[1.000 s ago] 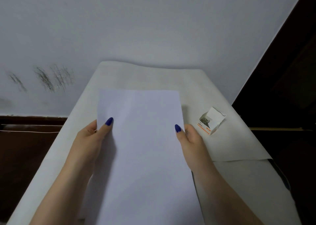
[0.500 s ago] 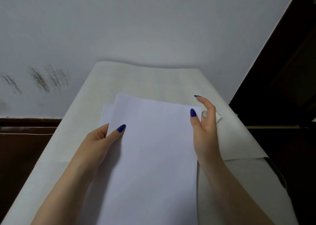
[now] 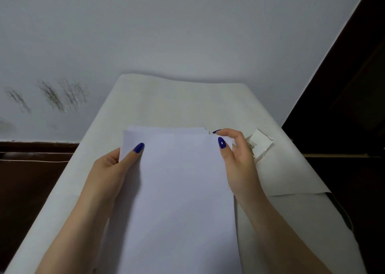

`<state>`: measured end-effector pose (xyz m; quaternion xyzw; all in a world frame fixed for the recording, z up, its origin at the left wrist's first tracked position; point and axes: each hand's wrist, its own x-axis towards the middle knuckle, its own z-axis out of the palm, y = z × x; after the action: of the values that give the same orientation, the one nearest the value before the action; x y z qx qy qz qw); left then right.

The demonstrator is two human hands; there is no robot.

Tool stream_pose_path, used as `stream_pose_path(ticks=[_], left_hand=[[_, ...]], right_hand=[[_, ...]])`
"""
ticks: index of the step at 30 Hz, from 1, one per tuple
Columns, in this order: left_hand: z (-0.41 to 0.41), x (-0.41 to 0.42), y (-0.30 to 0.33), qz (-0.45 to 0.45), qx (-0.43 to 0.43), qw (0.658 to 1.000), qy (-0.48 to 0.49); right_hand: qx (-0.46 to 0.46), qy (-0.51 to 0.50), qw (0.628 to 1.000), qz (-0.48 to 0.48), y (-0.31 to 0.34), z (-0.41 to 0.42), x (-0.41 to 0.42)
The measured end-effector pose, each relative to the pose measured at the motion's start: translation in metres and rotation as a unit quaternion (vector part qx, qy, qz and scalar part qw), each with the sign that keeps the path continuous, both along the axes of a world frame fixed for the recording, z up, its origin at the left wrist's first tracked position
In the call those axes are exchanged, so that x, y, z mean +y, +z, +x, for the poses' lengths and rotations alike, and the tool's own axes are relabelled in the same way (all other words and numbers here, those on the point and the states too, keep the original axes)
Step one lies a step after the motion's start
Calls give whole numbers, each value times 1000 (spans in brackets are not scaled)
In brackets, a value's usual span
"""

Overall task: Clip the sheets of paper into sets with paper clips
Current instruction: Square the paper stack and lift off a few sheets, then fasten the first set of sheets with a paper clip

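While your left hand (image 3: 110, 169) pinches the stack of paper (image 3: 179, 190) at its left edge, thumb on top, your right hand (image 3: 235, 159) is pinching the top right corner, fingers curled. I'd square those offset far edges before reaching for a clip. The clip box (image 3: 260, 143) sits just beside your right hand on the table (image 3: 177, 103). No readable writing on it from here.

Before me, a cloth-covered tabletop (image 3: 187, 99) meets a pale wall (image 3: 187, 28). Dark scuff marks (image 3: 54, 95) streak it at left. Dark furniture (image 3: 354, 86) stands at right.
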<state>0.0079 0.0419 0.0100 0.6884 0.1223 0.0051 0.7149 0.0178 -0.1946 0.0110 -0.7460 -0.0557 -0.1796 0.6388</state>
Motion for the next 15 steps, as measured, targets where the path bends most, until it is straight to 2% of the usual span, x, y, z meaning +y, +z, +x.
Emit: stream_pose_path(ticks=[2,7,10,15], left_hand=[[1,-2,-2,31,-21,999,31],[1,1,-8,137,-61,986,78],[1,3,-12,173,-56,979,95],[2,3,-12,179,-46,978,97]], right_hand=[[10,-15,1000,-14,1,1,-4],[50,-187,969,-152,-6,8,-40],[116,-190,948,-229,-15,11,-53],[137,-187,932,-277,-22,14,-51]])
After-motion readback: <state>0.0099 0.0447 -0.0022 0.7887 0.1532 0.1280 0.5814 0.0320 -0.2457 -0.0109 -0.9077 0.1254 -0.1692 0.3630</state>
